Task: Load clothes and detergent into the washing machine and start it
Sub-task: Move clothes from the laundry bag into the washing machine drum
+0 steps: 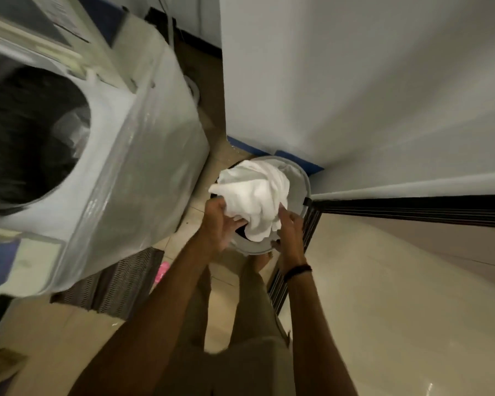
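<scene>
Both hands are down in a grey round basket (304, 178) on the floor. The left hand (219, 221) has its fingers curled into the lower left edge of a bunched white cloth (255, 195), and the right hand (290, 232), a dark band on its wrist, grips the cloth's right side. To the left stands the washing machine (143, 155), its dark drum (26, 132) uncovered. A pale wall (355, 81) rises just behind the basket.
</scene>
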Tool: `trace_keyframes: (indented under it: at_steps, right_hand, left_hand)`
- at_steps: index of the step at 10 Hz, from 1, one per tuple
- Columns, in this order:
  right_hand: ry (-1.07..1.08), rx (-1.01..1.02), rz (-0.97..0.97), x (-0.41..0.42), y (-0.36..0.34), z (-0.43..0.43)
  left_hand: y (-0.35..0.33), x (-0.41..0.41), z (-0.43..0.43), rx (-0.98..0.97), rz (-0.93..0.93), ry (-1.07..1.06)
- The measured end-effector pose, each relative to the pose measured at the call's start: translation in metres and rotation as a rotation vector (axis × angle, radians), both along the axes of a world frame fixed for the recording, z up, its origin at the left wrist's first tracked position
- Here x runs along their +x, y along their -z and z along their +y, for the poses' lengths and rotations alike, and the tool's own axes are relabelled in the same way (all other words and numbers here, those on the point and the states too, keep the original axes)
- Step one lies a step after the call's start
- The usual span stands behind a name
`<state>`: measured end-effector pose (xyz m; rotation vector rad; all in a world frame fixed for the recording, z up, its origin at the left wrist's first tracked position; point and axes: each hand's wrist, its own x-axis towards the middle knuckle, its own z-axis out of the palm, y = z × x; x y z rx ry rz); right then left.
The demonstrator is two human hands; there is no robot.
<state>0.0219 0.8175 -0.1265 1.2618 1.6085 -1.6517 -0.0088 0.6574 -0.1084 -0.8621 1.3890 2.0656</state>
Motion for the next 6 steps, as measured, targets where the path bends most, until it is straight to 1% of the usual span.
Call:
trace_keyframes:
  at_steps: [1,2,3,4,5,6]
  right_hand:
    - [0.009,-0.046,0.008,-0.009,-0.021,-0.032]
    - [-0.006,-0.578,0.342,-0.018,-0.068,-0.055]
    - [-0.004,-0.816,0.456,-0.022,-0.108,-0.098]
    - [-0.205,-0.993,0.331,-0.019,-0.176,-0.181]
    - [-0.291,-1.058,0.277,-0.03,-0.211,-0.222]
    - [-0.474,-0.906,0.395,-0.06,-0.246,-0.293]
  left_hand:
    - [-0.048,0.01,-0.025,-0.163,0.069,0.042]
    - [-0.114,0.027,-0.077,-0.35,0.186,0.122]
    - [-0.156,0.038,-0.12,-0.603,0.235,0.203]
    - [-0.207,0.065,-0.185,-0.36,0.34,0.007]
    - [-0.231,0.079,-0.223,-0.319,0.371,-0.185]
    - [-0.247,0.074,-0.28,-0.482,0.448,-0.389]
